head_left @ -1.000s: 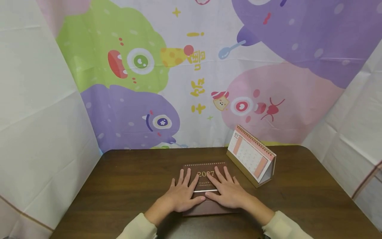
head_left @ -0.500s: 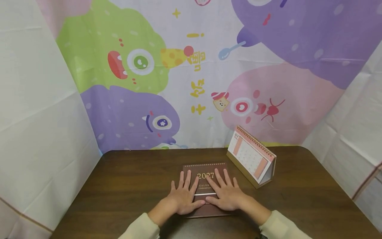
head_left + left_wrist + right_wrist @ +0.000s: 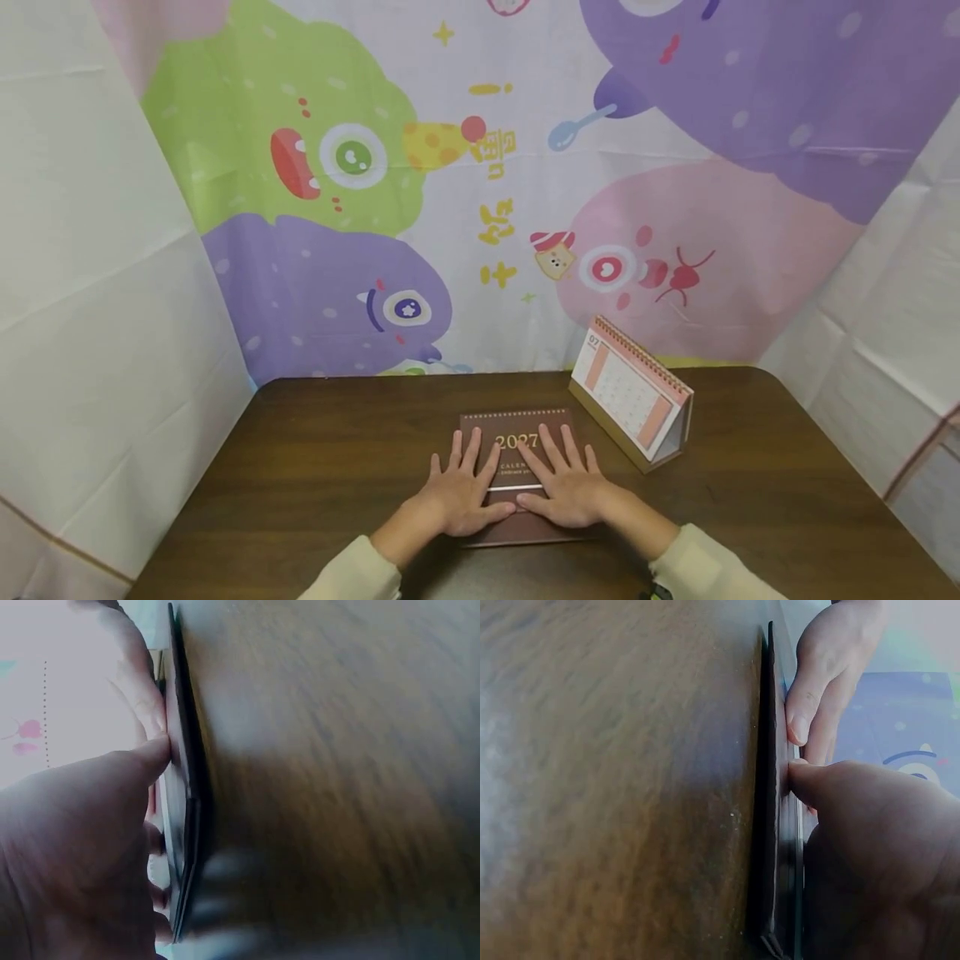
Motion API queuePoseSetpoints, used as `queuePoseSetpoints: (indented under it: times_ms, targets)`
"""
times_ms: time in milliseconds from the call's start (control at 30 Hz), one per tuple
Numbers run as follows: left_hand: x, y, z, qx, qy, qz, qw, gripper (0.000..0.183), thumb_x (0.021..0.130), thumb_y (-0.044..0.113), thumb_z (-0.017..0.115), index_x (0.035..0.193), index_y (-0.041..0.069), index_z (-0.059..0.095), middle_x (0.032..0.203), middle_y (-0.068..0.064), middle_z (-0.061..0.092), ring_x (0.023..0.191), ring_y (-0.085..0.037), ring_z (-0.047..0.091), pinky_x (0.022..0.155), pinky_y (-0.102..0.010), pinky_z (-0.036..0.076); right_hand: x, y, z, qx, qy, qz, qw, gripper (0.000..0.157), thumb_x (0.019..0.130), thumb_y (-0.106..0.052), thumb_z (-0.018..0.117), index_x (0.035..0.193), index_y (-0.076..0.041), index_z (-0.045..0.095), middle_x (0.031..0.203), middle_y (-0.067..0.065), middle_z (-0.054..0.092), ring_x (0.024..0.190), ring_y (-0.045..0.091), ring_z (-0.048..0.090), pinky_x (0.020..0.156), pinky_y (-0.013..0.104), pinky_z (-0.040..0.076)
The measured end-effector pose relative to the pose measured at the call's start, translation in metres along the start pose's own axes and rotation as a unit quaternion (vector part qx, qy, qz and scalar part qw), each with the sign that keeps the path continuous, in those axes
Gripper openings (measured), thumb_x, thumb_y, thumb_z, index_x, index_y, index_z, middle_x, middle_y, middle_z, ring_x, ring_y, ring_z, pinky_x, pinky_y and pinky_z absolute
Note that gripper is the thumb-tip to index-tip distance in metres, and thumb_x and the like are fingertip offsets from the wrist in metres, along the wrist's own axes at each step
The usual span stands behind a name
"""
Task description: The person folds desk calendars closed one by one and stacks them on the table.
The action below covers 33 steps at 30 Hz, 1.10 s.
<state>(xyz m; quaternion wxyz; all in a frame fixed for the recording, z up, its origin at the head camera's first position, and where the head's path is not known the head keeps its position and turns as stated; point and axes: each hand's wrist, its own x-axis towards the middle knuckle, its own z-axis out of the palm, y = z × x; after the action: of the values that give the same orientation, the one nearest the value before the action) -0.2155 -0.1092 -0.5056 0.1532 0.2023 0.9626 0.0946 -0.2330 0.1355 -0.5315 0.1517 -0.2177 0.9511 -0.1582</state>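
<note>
A dark brown desk calendar (image 3: 517,425) with gold "2027" lettering lies folded flat on the wooden table, its row of binding holes at the far edge. My left hand (image 3: 459,498) rests on its left side with fingers spread and straight. On its right side my right hand (image 3: 572,493) lies the same way, and the two thumbs almost meet over the lower part. The left wrist view shows the calendar's thin edge (image 3: 193,787) close to the tabletop beneath the left hand (image 3: 82,825). In the right wrist view the right hand (image 3: 877,817) has its thumb on the cover.
A second desk calendar (image 3: 630,392), pink and white with a "07" page, stands as a tent to the right of the brown one. The dark wooden table (image 3: 322,450) reaches back to a cartoon-printed cloth (image 3: 498,325). White cloth walls (image 3: 97,250) rise at both sides.
Over the last second both hands have slid slightly toward the person, uncovering more of the gold lettering. From half a second ago to now almost nothing differs. The pink calendar stays put.
</note>
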Motion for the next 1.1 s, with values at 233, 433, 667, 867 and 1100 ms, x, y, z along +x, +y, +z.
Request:
queuePoseSetpoints:
  times_ms: [233,433,667,867,1100]
  targets:
    - [0.005,-0.015,0.001,-0.041,0.005,0.014,0.9990,0.096,0.106,0.077,0.057,0.181,0.027,0.025,0.192,-0.019,0.005,0.178,-0.050,-0.001,0.133,-0.084,0.025,0.001,0.003,0.002,0.004,0.013,-0.003,1.000,0.089,0.110,-0.078,0.044,0.182,-0.031,0.021,0.192,0.017,-0.007,0.177,0.052,-0.012,0.137,0.083,0.008]
    - [0.009,-0.023,0.006,-0.054,0.018,0.031,0.9979,0.099,0.106,0.073,0.060,0.181,0.020,0.025,0.193,-0.017,0.002,0.179,-0.049,-0.002,0.133,-0.086,0.020,-0.001,0.004,-0.001,0.024,0.020,0.003,1.000,0.088,0.111,-0.075,0.047,0.182,-0.030,0.021,0.191,0.020,-0.009,0.176,0.052,-0.015,0.138,0.082,0.009]
    - [0.005,-0.022,0.004,-0.051,0.013,0.033,0.9981,0.103,0.106,0.073,0.061,0.182,0.015,0.021,0.193,-0.016,-0.001,0.179,-0.048,-0.003,0.135,-0.084,0.018,-0.003,0.003,-0.003,0.007,0.009,0.011,1.000,0.089,0.110,-0.080,0.043,0.182,-0.034,0.018,0.191,0.017,-0.011,0.176,0.051,-0.015,0.135,0.086,0.004]
    - [0.005,-0.022,0.005,-0.054,0.009,0.031,0.9980,0.104,0.105,0.072,0.062,0.182,0.016,0.020,0.193,-0.016,-0.003,0.179,-0.047,-0.005,0.135,-0.085,0.015,-0.003,0.001,-0.004,-0.006,0.001,0.015,1.000,0.089,0.110,-0.078,0.043,0.182,-0.034,0.017,0.192,0.017,-0.010,0.177,0.051,-0.014,0.137,0.084,0.006]
    - [0.003,-0.021,0.004,-0.053,0.010,0.033,0.9980,0.104,0.106,0.072,0.061,0.182,0.015,0.020,0.193,-0.016,-0.003,0.179,-0.048,-0.005,0.135,-0.085,0.015,-0.003,0.000,-0.003,-0.007,0.009,0.017,1.000,0.085,0.112,-0.073,0.046,0.182,-0.034,0.019,0.192,0.016,-0.008,0.177,0.051,-0.013,0.137,0.084,0.007]
